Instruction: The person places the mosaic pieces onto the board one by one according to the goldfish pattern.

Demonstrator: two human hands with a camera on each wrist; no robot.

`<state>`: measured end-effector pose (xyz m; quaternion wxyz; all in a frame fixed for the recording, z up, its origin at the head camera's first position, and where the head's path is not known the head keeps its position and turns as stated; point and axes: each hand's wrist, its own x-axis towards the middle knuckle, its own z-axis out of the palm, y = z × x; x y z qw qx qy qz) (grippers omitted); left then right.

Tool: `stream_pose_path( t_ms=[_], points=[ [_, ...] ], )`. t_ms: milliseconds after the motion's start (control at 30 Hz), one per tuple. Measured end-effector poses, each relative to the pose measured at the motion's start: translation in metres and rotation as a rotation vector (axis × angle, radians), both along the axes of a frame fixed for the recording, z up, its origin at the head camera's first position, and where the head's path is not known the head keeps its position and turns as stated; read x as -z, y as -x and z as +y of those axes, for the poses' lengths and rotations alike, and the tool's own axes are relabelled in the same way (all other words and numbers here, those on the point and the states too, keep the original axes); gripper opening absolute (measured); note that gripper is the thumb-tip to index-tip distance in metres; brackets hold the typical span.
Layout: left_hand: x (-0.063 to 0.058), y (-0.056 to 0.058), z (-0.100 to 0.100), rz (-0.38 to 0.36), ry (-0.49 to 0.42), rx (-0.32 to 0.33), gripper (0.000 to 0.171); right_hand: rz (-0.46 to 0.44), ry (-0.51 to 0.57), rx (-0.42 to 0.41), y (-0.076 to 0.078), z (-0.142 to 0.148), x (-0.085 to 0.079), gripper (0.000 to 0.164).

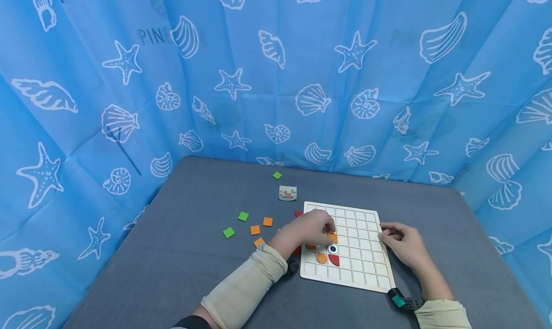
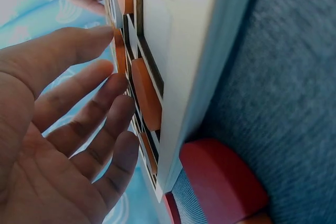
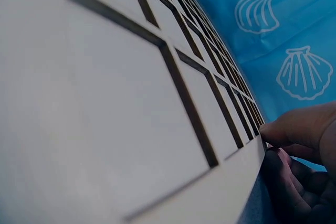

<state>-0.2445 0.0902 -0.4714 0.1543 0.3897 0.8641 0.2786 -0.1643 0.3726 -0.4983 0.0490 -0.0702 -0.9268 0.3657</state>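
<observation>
A white grid board lies on the grey table, with several coloured pieces set in its left-hand squares. Over that side is my left hand, its fingers loosely bent and spread. In the left wrist view its thumb and fingertips are at an orange tile, without wrapping round it. Just below sit a white piece with a black dot, a red quarter-round piece and an orange disc. My right hand pinches the board's right edge, thumb on top and fingers curled beneath.
Left of the board lie loose orange tiles and green tiles. Red pieces rest against its left side. A small printed card and another green tile lie farther back, before a blue shell-patterned curtain.
</observation>
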Motion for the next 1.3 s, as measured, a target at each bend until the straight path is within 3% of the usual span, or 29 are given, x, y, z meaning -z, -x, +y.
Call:
stream_pose_path(
  t_ms=[533,700,933,1067,1300],
  points=[
    [-0.001,-0.001,-0.001,0.019,0.0,0.034,0.019,-0.01,-0.002,0.009,0.0,0.0,0.001,0.041],
    [-0.001,-0.001,-0.008,-0.011,-0.032,0.026,0.016,-0.011,-0.001,0.01,0.0,0.0,0.001,0.041],
    [-0.007,0.007,-0.04,-0.019,-0.097,-0.022,0.018,-0.015,0.012,0.004,0.001,0.001,0.0,0.042],
    [-0.01,0.014,-0.065,0.005,-0.113,-0.078,0.02,-0.007,0.013,0.003,0.0,0.001,0.0,0.042],
    [-0.016,0.019,-0.118,-0.021,-0.128,-0.203,0.022,-0.003,0.006,0.013,0.001,-0.001,0.002,0.04]
  ],
)
